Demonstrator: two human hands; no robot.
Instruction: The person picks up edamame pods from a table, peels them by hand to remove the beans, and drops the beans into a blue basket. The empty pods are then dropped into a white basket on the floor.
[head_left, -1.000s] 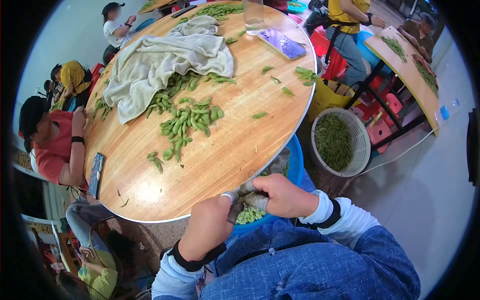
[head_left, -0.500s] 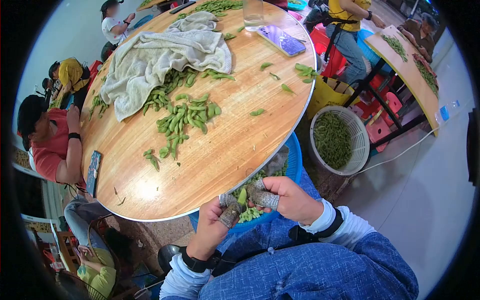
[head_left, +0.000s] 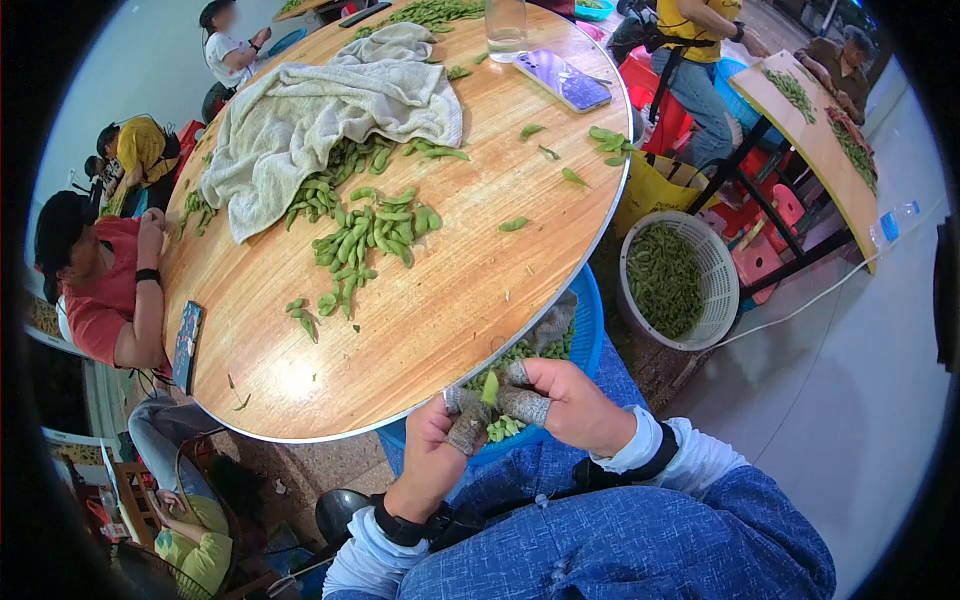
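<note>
We hold a small, plump, bright green bean pod upright just off the near edge of the round, light-wood worktop, above a round blue plastic basin. Its upper part shows pale and smooth between our fingers; its lower end is hidden by the grey knitted finger covers. Our left hand has its covered thumb and finger closed on the pod. Our right hand has its covered thumb and finger drawn near each other at the pod's other side, but we cannot tell whether they grip it. Below them, loose pale green shelled beans lie in the basin, with a crumpled grey cloth towards its far side. On the worktop we see a loose heap of curved, bumpy green pods beside a rumpled greyish-white towel, and single pods are scattered towards the right edge. A purple-backed phone lies near the far right edge, just beside a clear drinking glass
</note>
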